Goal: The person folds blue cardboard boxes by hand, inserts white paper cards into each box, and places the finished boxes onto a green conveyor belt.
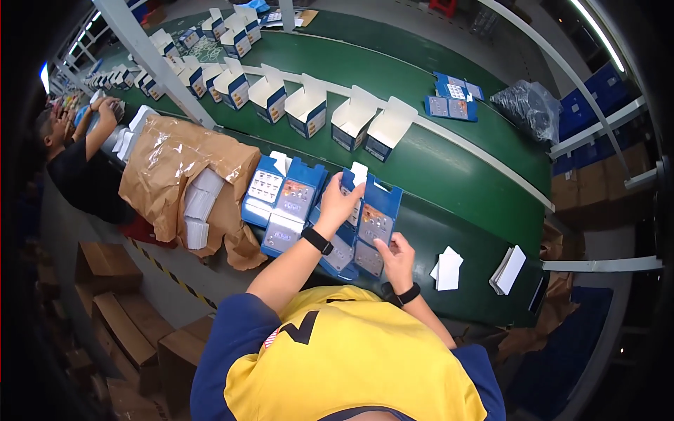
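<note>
Fingers: your left hand (338,205) is clasping the flat blue carton (375,223) near its top; your right hand (397,263) is pinching its right side.
Carton: lying at the green bench's (439,228) near edge; you're seemingly unfolding it.
Fold: probably calling for squared walls.

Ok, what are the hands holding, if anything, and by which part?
A flattened blue carton: the left hand holds its upper end near the white flap; the right hand touches its right edge, grip unclear.
</note>
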Demonstrator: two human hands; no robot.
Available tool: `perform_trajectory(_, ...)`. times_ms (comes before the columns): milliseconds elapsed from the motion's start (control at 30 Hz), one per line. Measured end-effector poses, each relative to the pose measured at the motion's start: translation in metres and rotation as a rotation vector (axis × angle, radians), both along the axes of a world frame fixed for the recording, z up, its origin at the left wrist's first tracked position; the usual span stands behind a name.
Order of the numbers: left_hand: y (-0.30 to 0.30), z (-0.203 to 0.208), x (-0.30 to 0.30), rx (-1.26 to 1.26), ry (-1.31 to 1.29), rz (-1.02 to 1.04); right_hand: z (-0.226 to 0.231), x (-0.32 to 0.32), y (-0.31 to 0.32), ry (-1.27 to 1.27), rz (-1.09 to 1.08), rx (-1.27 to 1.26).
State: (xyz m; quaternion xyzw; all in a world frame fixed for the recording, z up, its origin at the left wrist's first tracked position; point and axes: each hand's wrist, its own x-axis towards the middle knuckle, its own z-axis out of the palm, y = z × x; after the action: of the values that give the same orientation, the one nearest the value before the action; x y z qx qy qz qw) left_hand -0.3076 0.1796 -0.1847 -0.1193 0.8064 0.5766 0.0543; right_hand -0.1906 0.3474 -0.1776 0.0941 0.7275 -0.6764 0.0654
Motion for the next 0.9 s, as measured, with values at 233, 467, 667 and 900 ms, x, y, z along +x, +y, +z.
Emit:
perform_trajectory(233, 0.011, 0.079, 0.045, 0.525, 0.164, -0.135, 0.050, -0.005, 0.012, 0.123, -0.054, -0.400)
perform_trajectory(467, -0.014, 0.106, 0.039, 0.370, 0.313, -0.119, 0.089, 0.003, -0.009, 0.241, 0.053, -0.211)
perform_trajectory(667, -0.037, 0.113, 0.041, 0.482, 0.299, -0.345, 0.064, 0.006, -0.031, 0.607, 0.315, 0.231)
perform_trajectory(900, -0.030, 0.097, 0.055, 0.853, -0.010, -0.556, 0.072, 0.011, -0.043, 0.468, 0.065, -0.493)
